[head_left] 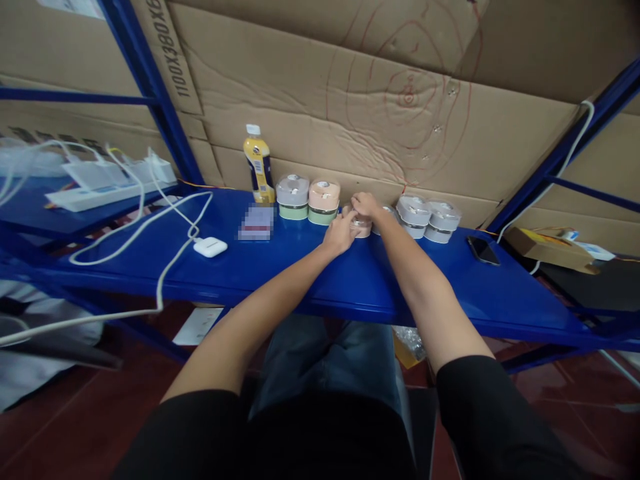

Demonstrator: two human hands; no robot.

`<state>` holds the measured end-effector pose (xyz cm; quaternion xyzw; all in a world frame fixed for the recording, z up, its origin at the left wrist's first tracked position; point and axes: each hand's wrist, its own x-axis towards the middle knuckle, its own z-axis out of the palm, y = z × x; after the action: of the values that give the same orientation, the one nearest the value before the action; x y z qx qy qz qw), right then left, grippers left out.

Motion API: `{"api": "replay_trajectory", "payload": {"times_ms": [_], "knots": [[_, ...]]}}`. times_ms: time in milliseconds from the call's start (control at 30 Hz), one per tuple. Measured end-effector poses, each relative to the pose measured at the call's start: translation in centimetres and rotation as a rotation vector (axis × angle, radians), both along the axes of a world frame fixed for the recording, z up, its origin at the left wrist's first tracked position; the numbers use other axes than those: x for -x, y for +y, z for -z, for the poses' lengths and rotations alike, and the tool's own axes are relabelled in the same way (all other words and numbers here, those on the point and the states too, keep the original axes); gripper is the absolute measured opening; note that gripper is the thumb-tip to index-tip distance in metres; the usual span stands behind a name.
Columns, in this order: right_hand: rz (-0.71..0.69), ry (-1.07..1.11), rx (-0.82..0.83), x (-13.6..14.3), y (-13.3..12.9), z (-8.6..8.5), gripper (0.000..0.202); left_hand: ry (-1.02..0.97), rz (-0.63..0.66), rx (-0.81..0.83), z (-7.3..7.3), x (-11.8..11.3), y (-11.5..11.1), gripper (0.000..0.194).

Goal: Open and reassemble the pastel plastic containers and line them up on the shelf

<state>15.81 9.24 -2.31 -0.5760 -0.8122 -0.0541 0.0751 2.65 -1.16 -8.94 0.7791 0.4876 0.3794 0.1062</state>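
Note:
A pink lidded container [363, 230] stands on the blue shelf, partly covered by my hands. My left hand [341, 233] curls against its left side, fingers pointing at the top. Over its top edge bends my right hand [367, 205], with the fingers closed and the fingertips meeting those of the left. To the left are two stacks of containers, a purple one on green [293, 193] and a pink one on green [324, 197]. On the right stand two stacks of purple-grey containers [414, 212] [443, 217]. Another container [387, 220] is mostly hidden behind my right forearm.
A yellow drink bottle [258, 167] and a blurred-out small packet [257, 222] are on the left. Farther left lie a white earphone case [210, 247], a cable and a power strip [100, 193]. A phone [483, 251] and an open cardboard box [550, 250] are at right.

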Motion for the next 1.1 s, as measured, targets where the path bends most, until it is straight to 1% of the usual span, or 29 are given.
{"api": "replay_trajectory", "payload": {"times_ms": [100, 333, 533, 633, 733, 833, 933, 1000, 1100], "knots": [[0.017, 0.006, -0.012, 0.1, -0.3, 0.0, 0.049, 0.009, -0.027, 0.034, -0.1, -0.2, -0.2, 0.051], [0.086, 0.008, -0.031, -0.1, -1.7, 0.0, 0.049, 0.055, -0.03, 0.056, -0.2, -0.1, -0.7, 0.054], [0.095, -0.026, -0.019, -0.3, -2.7, -0.5, 0.048, 0.097, -0.041, 0.061, -0.1, -0.1, -0.8, 0.057], [0.094, -0.047, -0.012, -0.5, -3.0, -0.6, 0.046, 0.074, -0.044, 0.058, -0.1, -0.1, -0.9, 0.065], [0.092, -0.055, -0.011, -0.4, -3.2, -0.6, 0.046, 0.07, -0.079, 0.075, -0.3, -0.2, -1.2, 0.073], [0.145, -0.009, -0.072, 0.0, -3.3, -0.3, 0.046, 0.104, -0.145, 0.091, -0.7, -0.3, -1.6, 0.067], [0.194, 0.075, -0.202, 0.8, -3.4, -0.1, 0.045, 0.145, -0.213, 0.084, -1.1, -0.3, -2.4, 0.058], [0.19, 0.113, -0.25, 1.2, -3.3, 0.0, 0.044, 0.184, -0.225, 0.087, -1.2, -0.3, -3.1, 0.053], [0.175, 0.132, -0.265, 1.6, -2.8, -0.1, 0.046, 0.262, -0.207, 0.107, -1.0, -0.1, -4.2, 0.046]]}}
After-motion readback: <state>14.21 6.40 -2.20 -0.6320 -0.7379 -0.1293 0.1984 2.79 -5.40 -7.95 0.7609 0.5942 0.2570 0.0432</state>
